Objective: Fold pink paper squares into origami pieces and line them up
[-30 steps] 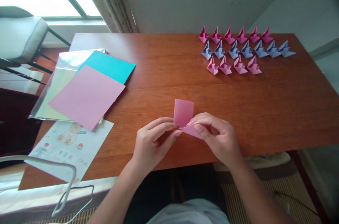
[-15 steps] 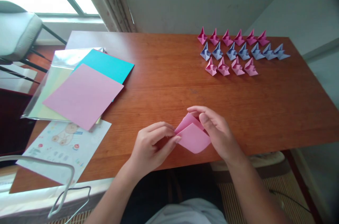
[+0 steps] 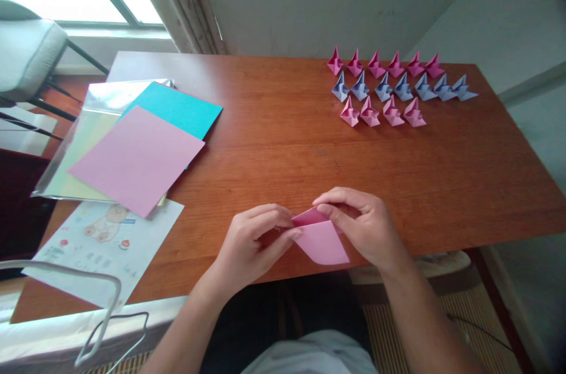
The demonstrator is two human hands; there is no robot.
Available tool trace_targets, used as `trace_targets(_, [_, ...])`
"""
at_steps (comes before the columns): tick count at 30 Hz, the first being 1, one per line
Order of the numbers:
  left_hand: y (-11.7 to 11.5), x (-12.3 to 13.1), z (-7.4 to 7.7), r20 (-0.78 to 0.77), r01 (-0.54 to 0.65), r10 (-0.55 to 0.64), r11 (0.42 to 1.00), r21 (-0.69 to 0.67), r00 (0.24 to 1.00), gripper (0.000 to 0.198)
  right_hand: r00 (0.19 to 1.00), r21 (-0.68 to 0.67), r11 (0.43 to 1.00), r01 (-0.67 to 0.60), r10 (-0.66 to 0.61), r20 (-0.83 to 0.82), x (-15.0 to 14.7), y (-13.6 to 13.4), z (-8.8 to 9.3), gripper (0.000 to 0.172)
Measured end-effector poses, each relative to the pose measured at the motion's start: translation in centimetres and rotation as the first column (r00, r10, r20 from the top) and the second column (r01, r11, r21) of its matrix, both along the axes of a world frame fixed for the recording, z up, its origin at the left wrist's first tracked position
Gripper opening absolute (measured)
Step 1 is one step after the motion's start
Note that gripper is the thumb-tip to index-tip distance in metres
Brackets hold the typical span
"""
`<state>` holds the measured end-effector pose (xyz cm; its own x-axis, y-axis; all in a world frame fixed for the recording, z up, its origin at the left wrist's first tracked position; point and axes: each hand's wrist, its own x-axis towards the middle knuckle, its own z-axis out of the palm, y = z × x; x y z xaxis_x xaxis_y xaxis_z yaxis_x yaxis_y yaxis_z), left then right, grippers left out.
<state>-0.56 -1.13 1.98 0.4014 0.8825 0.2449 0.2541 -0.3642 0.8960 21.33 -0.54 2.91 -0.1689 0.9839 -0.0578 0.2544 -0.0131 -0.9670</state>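
A folded piece of pink origami paper point(image 3: 322, 242) is held near the front edge of the wooden table point(image 3: 265, 156). Its layers stand apart, with a darker pink inner side showing at the top. My left hand point(image 3: 260, 241) pinches the paper's left corner between thumb and fingers. At the upper right, my right hand point(image 3: 360, 223) has its thumb and fingers closed on the paper's back layer. The lower front flap hangs free between the hands. Part of the paper's right side is hidden behind my right thumb.
Rows of folded paper figures stand at the back right: dark pink point(image 3: 376, 65), blue point(image 3: 384, 88) and light pink point(image 3: 393, 111). At left lie a pink sheet point(image 3: 139, 158), a turquoise sheet point(image 3: 181, 111), a clear packet point(image 3: 57, 167) and a printed bear sheet point(image 3: 110, 250).
My right hand has gone from loosely cupping the paper's right side to pinching its upper back layer. The front flap has tipped downward. My left hand keeps its pinch.
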Motion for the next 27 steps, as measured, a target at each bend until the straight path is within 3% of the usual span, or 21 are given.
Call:
trace_targets(8, [0.0, 0.0, -0.1, -0.074, -0.156, 0.158, 0.987, 0.03, 0.985, 0.011, 0.996, -0.089, 0.995, 0.047, -0.054, -0.072, -0.4, -1.0, 0.2, 0.014])
trace_targets(13, [-0.1, 0.0, -0.3, -0.079, -0.158, 0.158, 0.987, 0.018, 0.984, 0.012, 0.996, -0.031, 0.996, 0.086, -0.087, -0.033, -0.6, -1.3, -0.5, 0.007])
trace_targets(17, [-0.4, 0.0, -0.4, -0.038, -0.192, 0.19, 0.98, -0.048, 0.981, 0.004, 0.994, -0.006, 0.995, 0.1, -0.1, -0.045, -0.8, -1.2, -0.7, 0.004])
trace_targets(20, [-0.4, 0.1, -0.5, 0.015, -0.196, 0.2, 0.972, -0.131, 0.98, 0.014, 0.993, -0.001, 0.995, 0.103, -0.103, -0.057, -1.1, -1.2, -0.6, 0.004])
trace_targets(24, [-0.1, 0.4, -0.3, -0.002, -0.179, 0.182, 0.969, -0.169, 0.983, 0.004, 0.992, -0.008, 0.994, 0.11, -0.11, -0.058, -1.4, -1.3, -0.4, 0.005])
trace_targets(27, [0.0, 0.4, -0.1, 0.004, -0.19, 0.195, 0.959, -0.209, 0.981, 0.011, 0.992, -0.021, 0.994, 0.111, -0.112, -0.054, -1.6, -1.3, -0.4, 0.006])
